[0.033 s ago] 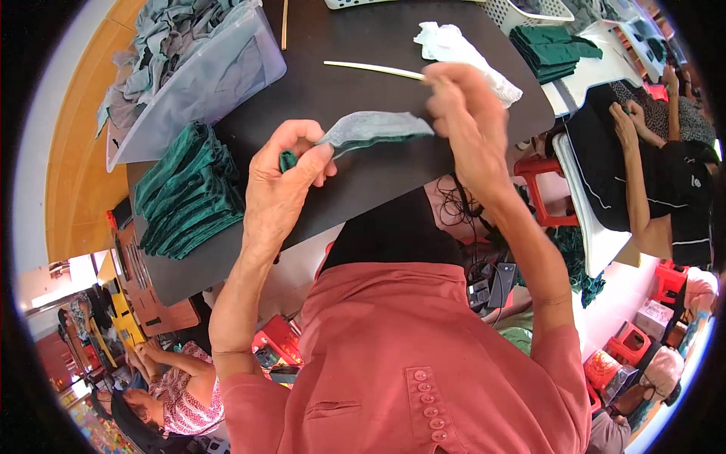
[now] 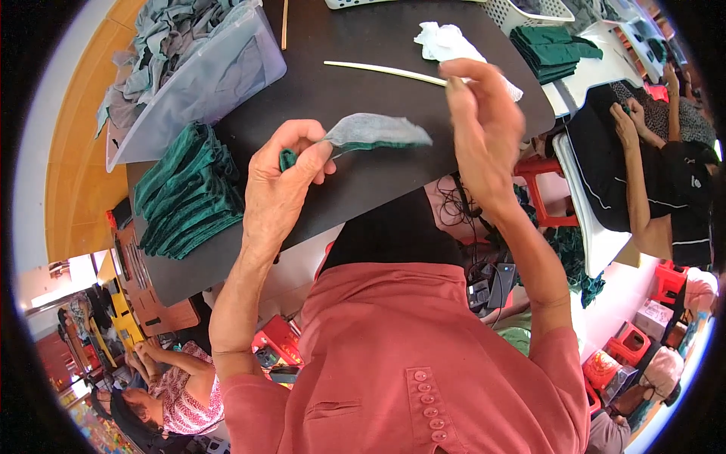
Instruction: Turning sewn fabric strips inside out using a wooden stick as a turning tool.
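Note:
My left hand (image 2: pixel 283 163) is closed, thumb against fingers, on a strip of dark green velvety fabric (image 2: pixel 382 144). The strip has a pale grey backing facing up, and its far end sticks out freely to the right. A rolled bit of green shows between the curled fingers. To the right, my right hand (image 2: pixel 484 125) is raised over the table, apart from the strip. Its fingers are half bent and slightly blurred, with the thumb apart and nothing visible in them. Behind it, a thin pale stick (image 2: pixel 378 69) lies on the dark table (image 2: pixel 363 94), its right end hidden by the hand.
A stack of green velvety pieces (image 2: pixel 189 197) lies left of my left hand. Beyond it leans a clear plastic bin (image 2: pixel 219 91) of grey cloth. A crumpled white cloth (image 2: pixel 446 41) lies at far right, near folded green fabric (image 2: pixel 548 53). Other people work at both sides.
My right hand has moved right, away from the strip's free end, which now droops slightly. My left hand stays in place with its hold on the fabric.

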The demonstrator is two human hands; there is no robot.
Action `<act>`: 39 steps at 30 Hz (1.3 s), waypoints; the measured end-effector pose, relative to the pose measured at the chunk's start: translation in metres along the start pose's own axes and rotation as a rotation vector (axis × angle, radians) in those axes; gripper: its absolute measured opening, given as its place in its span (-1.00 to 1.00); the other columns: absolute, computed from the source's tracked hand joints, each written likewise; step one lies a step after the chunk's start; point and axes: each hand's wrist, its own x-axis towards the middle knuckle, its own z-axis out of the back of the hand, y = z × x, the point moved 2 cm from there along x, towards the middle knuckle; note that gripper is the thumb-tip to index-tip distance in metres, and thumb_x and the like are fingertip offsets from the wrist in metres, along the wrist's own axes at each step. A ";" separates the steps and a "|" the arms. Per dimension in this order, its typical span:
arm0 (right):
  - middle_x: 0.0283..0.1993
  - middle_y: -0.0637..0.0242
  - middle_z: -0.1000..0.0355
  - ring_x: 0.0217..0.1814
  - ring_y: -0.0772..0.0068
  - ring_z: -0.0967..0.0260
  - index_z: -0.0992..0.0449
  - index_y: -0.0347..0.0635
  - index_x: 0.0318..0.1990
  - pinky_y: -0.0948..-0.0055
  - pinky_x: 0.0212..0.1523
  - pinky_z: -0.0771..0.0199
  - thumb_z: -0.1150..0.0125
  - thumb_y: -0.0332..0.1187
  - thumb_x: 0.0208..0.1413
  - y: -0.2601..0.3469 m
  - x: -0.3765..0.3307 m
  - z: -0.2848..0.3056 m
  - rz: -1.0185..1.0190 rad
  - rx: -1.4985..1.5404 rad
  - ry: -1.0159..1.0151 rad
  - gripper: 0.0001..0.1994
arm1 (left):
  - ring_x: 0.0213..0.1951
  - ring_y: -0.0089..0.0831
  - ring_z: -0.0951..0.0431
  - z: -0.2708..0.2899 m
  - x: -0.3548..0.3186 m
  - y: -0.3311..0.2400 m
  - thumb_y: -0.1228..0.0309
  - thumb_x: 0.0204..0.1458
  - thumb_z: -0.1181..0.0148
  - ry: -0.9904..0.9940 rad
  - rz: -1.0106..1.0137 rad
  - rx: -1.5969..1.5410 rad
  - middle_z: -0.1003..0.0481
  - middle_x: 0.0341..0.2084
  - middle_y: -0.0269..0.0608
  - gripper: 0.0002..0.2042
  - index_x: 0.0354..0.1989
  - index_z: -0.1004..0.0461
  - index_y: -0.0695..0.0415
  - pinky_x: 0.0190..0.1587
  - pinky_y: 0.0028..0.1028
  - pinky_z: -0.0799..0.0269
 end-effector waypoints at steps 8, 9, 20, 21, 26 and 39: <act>-0.27 0.21 -0.44 -0.60 0.54 -0.36 -0.43 -0.28 -0.21 0.52 -0.56 -0.39 -0.28 -0.44 -0.04 -0.004 -0.036 -0.037 -0.072 0.194 0.398 -0.76 | -0.42 -0.65 -0.36 -0.026 0.001 -0.017 0.61 0.05 0.12 0.055 -0.110 0.128 -0.42 -0.47 -0.32 -0.80 -0.15 -0.34 0.23 -0.33 -0.62 -0.29; -0.27 0.21 -0.44 -0.60 0.54 -0.36 -0.43 -0.28 -0.21 0.52 -0.56 -0.39 -0.28 -0.44 -0.04 -0.007 -0.035 -0.037 -0.073 0.195 0.396 -0.76 | -0.42 -0.65 -0.36 -0.027 -0.002 -0.018 0.61 0.05 0.12 0.049 -0.114 0.171 -0.42 -0.48 -0.32 -0.80 -0.15 -0.34 0.22 -0.33 -0.61 -0.30; -0.54 0.28 -0.43 -0.53 0.56 -0.41 -0.41 -0.36 -0.42 0.52 -0.49 -0.44 -0.19 -0.51 -0.05 0.000 -0.007 -0.036 -0.155 0.202 0.663 -0.90 | -0.46 -0.64 -0.37 -0.026 -0.017 -0.011 0.65 0.07 0.02 -0.033 -0.439 0.397 -0.45 -0.39 -0.32 -0.82 -0.16 -0.41 0.22 -0.44 -0.65 -0.29; -0.54 0.28 -0.43 -0.53 0.56 -0.41 -0.41 -0.36 -0.42 0.52 -0.49 -0.44 -0.19 -0.51 -0.05 0.000 -0.006 -0.037 -0.156 0.200 0.667 -0.90 | -0.48 -0.64 -0.37 -0.027 -0.017 -0.009 0.66 0.07 0.01 -0.034 -0.477 0.402 -0.45 -0.39 -0.31 -0.82 -0.17 -0.42 0.22 -0.45 -0.65 -0.28; -0.49 0.30 -0.42 -0.48 0.56 -0.43 -0.38 -0.33 -0.38 0.55 -0.48 -0.46 -0.11 -0.58 -0.09 -0.004 -0.006 -0.042 -0.183 0.295 0.703 -0.91 | -0.49 -0.62 -0.37 -0.033 -0.017 -0.015 0.67 0.04 -0.01 -0.056 -0.663 0.465 -0.45 -0.45 -0.28 -0.78 -0.13 -0.40 0.25 -0.44 -0.63 -0.30; -0.41 0.35 -0.34 -0.45 0.60 -0.32 -0.37 -0.25 -0.29 0.63 -0.45 -0.35 -0.02 -0.66 -0.09 -0.013 -0.010 -0.048 0.078 0.115 0.546 -0.82 | -0.53 -0.65 -0.33 -0.030 -0.012 0.004 0.53 0.14 0.07 -0.019 -0.272 0.295 -0.45 -0.53 -0.31 -0.84 -0.17 -0.40 0.28 -0.46 -0.62 -0.28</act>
